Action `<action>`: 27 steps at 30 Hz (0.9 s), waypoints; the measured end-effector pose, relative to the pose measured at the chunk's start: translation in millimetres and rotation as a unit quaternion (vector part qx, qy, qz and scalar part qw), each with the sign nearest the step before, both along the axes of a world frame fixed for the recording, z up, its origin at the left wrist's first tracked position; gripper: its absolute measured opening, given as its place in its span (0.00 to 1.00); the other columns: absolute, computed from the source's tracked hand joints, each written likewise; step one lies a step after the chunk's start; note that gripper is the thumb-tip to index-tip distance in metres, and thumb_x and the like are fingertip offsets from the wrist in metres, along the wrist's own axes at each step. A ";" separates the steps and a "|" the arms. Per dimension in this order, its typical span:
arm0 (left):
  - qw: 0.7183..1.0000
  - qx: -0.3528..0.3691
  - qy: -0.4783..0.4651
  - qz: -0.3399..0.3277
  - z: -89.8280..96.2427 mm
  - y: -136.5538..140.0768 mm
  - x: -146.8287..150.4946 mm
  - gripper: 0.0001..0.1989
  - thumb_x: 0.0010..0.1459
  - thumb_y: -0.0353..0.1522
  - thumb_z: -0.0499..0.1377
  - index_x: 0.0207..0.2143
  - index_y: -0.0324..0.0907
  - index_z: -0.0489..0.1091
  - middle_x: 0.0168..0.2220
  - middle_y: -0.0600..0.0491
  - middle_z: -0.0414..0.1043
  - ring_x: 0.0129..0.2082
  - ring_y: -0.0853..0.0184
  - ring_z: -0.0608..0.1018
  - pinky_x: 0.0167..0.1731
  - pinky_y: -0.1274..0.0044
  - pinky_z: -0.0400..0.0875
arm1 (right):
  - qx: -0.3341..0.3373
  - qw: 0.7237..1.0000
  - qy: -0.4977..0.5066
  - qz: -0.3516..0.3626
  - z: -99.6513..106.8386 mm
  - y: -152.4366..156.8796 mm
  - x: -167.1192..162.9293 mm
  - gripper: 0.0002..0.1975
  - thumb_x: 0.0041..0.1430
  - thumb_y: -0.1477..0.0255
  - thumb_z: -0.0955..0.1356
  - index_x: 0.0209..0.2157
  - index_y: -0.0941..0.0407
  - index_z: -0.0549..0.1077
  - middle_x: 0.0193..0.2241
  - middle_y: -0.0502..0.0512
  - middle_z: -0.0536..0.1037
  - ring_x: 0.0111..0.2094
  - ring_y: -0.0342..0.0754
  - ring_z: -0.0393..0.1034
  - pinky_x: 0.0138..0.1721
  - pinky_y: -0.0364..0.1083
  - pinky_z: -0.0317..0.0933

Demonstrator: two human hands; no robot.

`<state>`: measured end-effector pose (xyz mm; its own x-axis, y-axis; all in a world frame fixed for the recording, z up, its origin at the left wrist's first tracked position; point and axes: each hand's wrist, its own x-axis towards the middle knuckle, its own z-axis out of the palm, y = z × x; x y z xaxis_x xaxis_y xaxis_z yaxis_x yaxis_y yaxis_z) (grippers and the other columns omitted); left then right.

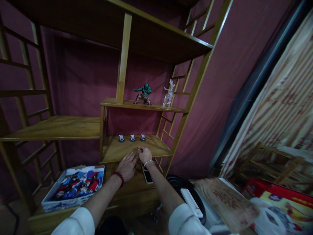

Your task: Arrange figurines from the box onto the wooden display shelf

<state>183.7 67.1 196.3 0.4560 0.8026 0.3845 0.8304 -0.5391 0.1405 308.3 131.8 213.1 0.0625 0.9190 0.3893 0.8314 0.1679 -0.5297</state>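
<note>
My left hand [127, 165], with a red bead bracelet at its wrist, lies with fingers stretched forward over the front of a low wooden shelf board [113, 150]. Close beside it, my right hand [144, 154], wearing a silver bangle, has its fingers bent together above the same board; anything between them is hidden. Behind both hands stand three small white figurines on dark bases, in a row: a left one [121, 138], a middle one [132, 138] and a right one [143, 138]. Partly under my right wrist lies a phone [148, 178].
Above, a shelf [156, 106] bears a green crouching figure [144, 93] and a clear deer figurine [168, 94]. At lower left, a white box [73, 204] is filled with colourful small items. A red carton [259, 186] and a brown paper bag [225, 199] are at lower right.
</note>
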 end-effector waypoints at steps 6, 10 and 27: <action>0.998 0.012 -0.050 0.029 4.7 9.6 -7.4 0.19 0.57 0.30 0.42 0.47 0.39 0.64 0.54 0.48 0.59 0.53 0.66 0.62 0.53 0.72 0.55 | -0.004 1.000 0.007 0.013 -2.6 7.0 -10.5 0.12 0.52 0.76 0.61 0.36 0.55 0.74 0.38 0.52 0.76 0.39 0.42 0.69 0.42 0.37 0.58; 0.991 0.016 -0.093 0.095 7.3 21.2 -16.9 0.16 0.55 0.28 0.45 0.41 0.38 0.69 0.49 0.47 0.64 0.49 0.65 0.65 0.50 0.74 0.58 | -0.007 1.000 0.012 0.017 -3.8 15.2 -16.1 0.12 0.52 0.77 0.61 0.36 0.55 0.74 0.38 0.52 0.76 0.38 0.41 0.69 0.42 0.36 0.58; 0.986 -0.013 0.010 0.167 18.8 35.3 -41.5 0.19 0.55 0.34 0.45 0.46 0.41 0.65 0.47 0.47 0.65 0.48 0.61 0.63 0.46 0.69 0.57 | -0.032 0.999 0.003 0.042 -7.8 41.8 -43.4 0.16 0.50 0.74 0.63 0.43 0.54 0.69 0.37 0.53 0.75 0.38 0.43 0.69 0.38 0.38 0.59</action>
